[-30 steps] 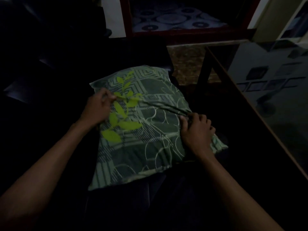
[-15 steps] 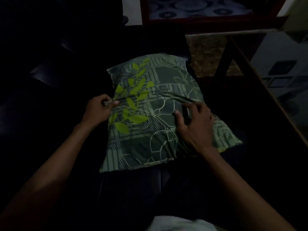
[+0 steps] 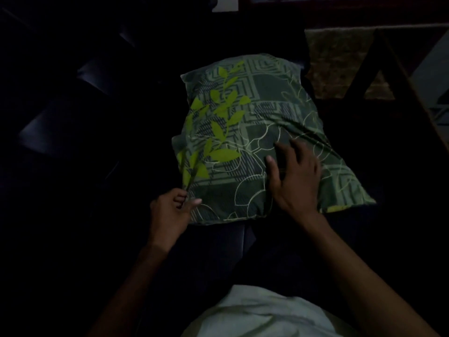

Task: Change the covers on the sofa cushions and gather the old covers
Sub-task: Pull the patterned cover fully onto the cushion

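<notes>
A: Cushion (image 3: 255, 132), in its green leaf-print cover, lies on the dark sofa (image 3: 73, 122) straight ahead of the person, its near edge just beyond a pale cloth (image 3: 262, 312) at the bottom of the view.

B: What are the hands doing?

A: The left hand (image 3: 170, 210) pinches the cover at the near left corner, thumb over the cloth and fingers curled beneath. The right hand (image 3: 295, 176) lies flat on top with fingers spread and relaxed, pressing the cover where a fold runs away to the right.

B: Which step is that?

A: I judge it is work on the cover itself, either seating it or starting to free it; the dim light hides any opening or zip, so I cannot tell which.

B: And next?

A: Likely finding the open edge, then holding the filling down with one hand as the other draws the cloth along. Beyond the cushion, a patterned rug (image 3: 340, 62) and a dark table frame (image 3: 388, 69) stand to the right.
</notes>
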A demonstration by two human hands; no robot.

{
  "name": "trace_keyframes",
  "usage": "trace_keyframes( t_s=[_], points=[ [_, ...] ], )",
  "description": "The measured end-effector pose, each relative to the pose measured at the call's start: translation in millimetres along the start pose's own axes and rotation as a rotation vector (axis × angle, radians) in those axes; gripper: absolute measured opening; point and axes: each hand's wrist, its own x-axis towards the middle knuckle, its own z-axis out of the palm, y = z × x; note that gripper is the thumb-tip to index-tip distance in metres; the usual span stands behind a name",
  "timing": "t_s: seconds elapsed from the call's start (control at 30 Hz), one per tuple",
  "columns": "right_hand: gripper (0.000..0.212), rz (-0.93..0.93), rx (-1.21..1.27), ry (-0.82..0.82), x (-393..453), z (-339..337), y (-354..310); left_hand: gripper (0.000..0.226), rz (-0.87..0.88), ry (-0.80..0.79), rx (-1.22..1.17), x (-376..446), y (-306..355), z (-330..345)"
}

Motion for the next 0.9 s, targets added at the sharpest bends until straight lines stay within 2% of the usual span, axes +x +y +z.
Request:
trace_keyframes(
  t_s=[0.13,0.2,0.3,0.4,0.47,0.63,0.77,0.9],
  points=[
    [0.040,0.003,-0.029,-0.031,9.7,0.9,10.4,0.016,0.078,0.094,-0.002,19.9,1.8,-17.4],
    [0.039,0.012,-0.018,-0.048,12.9,-0.8,12.7,0.016,0.076,0.041,0.050,26.1,8.0,-22.0],
    [0.039,0.019,0.016,-0.070,17.9,-9.0,16.0,0.035,0.088,-0.065,0.090,27.4,16.2,-19.9],
    [0.044,0.107,0.031,-0.005,35.4,-20.7,27.3,0.055,0.235,-0.022,0.061,25.9,37.9,-14.2],
    [0.049,0.202,0.022,-0.015,51.4,-27.4,35.5,0.057,0.308,-0.009,0.056,33.7,62.6,-6.2],
    [0.067,0.467,0.129,-0.295,67.9,-38.0,39.1,0.062,0.282,-0.159,0.125,88.6,111.7,31.0],
    [0.058,0.428,0.083,-0.383,59.3,-52.8,29.0,0.061,0.306,-0.287,0.210,125.1,121.1,47.9],
    [0.059,0.387,0.267,-0.644,31.9,-53.6,5.9,0.059,0.320,-0.351,0.363,165.8,103.4,29.4]
  ],
)
